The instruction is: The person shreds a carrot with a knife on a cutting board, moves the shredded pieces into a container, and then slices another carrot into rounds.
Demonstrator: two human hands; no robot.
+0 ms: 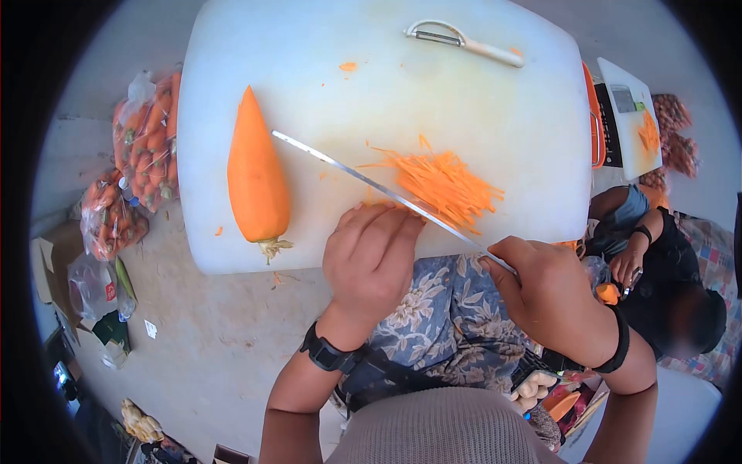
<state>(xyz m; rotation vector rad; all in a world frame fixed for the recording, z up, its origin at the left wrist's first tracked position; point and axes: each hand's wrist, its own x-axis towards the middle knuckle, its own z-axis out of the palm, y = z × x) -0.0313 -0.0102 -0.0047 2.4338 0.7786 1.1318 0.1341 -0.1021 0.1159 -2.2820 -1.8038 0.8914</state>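
My right hand [549, 298] grips a knife [340, 166] by its end, the thin blade slanting up and left across the white cutting board [332, 46]. My left hand [375, 255] is closed at the board's near edge, fingers curled down beside the blade over carrot that is mostly hidden. A heap of thin carrot shreds [448, 185] lies on the blade's far side. To the left rests a whole peeled carrot [259, 170], its stem end towards me. A white peeler [471, 45] lies near the far edge.
Bags of carrots [147, 147] stand on the floor at left, near a cardboard box [54, 263]. At right, another person [657, 255] holds a small tool and a carrot piece. Beyond them is a second board [630, 100] with shreds, beside an orange crate [593, 116].
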